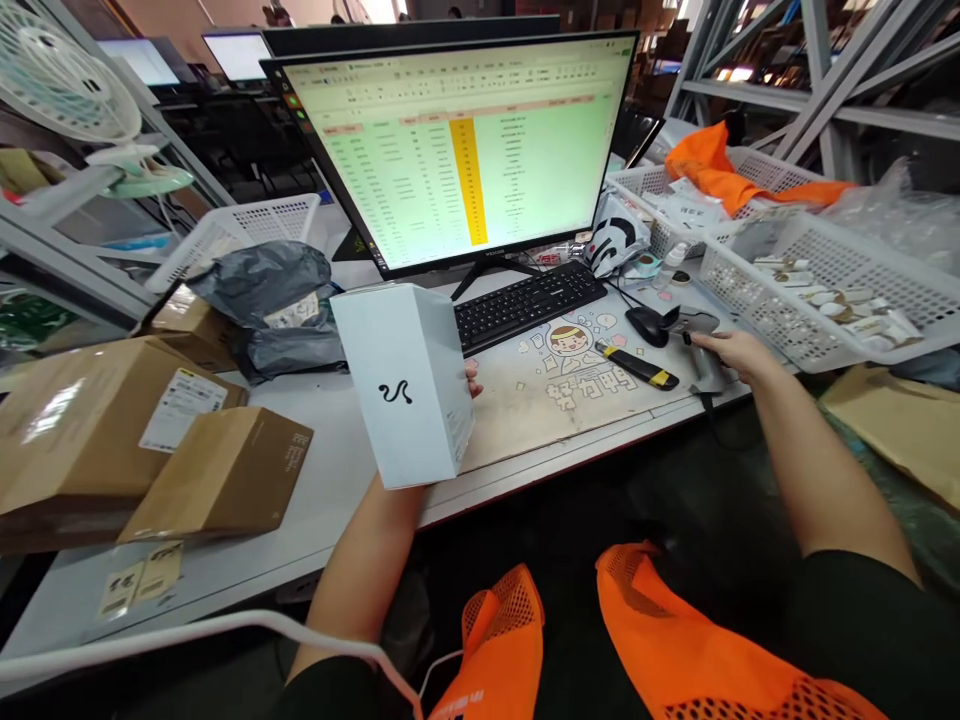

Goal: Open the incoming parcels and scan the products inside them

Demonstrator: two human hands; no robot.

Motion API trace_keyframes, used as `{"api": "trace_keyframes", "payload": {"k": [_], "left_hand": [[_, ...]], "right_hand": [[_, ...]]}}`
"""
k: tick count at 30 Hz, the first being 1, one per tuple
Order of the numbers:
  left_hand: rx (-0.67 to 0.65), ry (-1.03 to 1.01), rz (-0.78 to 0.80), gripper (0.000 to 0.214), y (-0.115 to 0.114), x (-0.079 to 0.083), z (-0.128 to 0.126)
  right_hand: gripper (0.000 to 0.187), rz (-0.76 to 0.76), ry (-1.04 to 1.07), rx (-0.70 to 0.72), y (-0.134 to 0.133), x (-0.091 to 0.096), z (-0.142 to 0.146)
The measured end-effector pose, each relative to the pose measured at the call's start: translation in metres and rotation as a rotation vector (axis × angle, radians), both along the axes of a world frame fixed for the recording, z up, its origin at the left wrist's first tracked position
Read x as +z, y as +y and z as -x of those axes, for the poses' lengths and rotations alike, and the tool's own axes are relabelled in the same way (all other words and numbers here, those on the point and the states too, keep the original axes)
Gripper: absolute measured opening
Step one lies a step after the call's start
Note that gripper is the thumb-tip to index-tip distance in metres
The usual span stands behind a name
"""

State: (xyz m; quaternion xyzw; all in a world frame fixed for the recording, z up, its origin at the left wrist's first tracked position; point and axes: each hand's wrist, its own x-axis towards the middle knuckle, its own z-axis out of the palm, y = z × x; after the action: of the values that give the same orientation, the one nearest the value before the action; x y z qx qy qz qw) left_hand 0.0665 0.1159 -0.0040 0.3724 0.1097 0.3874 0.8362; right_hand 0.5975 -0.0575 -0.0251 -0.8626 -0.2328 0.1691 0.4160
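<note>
My left hand (471,378) is closed on a pale blue-white carton (405,380) with a small black squiggle mark, holding it upright over the desk's front edge; only fingertips show past the carton's right side. My right hand (731,350) reaches to the right and grips a grey handheld barcode scanner (694,335) lying on the desk beside a black mouse (646,325). A black and yellow utility knife (637,366) lies on the printed desk mat (570,385) between the two hands.
A monitor (465,140) showing a spreadsheet stands behind a black keyboard (525,300). Brown cardboard boxes (112,440) and a grey mailer bag (270,300) crowd the left. White baskets (825,290) with small items fill the right, orange cloth (712,165) behind them.
</note>
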Motion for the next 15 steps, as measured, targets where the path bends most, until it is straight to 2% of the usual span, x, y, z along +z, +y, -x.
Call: {"api": "trace_keyframes", "payload": {"k": [2,4,6,8,10,13,15], "left_hand": [[-0.019,0.020,0.020,0.066,0.005,-0.004,0.003],[-0.022,0.049,0.036,0.068,0.011,-0.009,0.005],[-0.010,0.089,0.040,0.069,0.016,-0.015,0.005],[-0.001,0.116,0.044,0.068,0.021,-0.019,0.004],[0.018,0.099,0.045,0.066,0.022,-0.021,0.002],[0.062,0.060,0.034,0.062,0.022,-0.020,0.002],[0.096,0.045,0.026,0.060,0.024,-0.019,0.005]], "right_hand": [[0.034,0.164,-0.247,-0.104,0.006,0.000,0.004],[0.036,0.223,-0.519,-0.139,0.020,0.001,0.021],[0.036,0.133,-0.679,-0.021,0.047,0.001,0.048],[0.035,0.064,-0.690,0.243,0.083,0.000,0.082],[0.037,0.076,-0.647,0.471,0.124,-0.004,0.113],[0.048,0.129,-0.665,0.557,0.174,-0.015,0.144],[0.056,0.157,-0.707,0.579,0.196,-0.023,0.153]]}}
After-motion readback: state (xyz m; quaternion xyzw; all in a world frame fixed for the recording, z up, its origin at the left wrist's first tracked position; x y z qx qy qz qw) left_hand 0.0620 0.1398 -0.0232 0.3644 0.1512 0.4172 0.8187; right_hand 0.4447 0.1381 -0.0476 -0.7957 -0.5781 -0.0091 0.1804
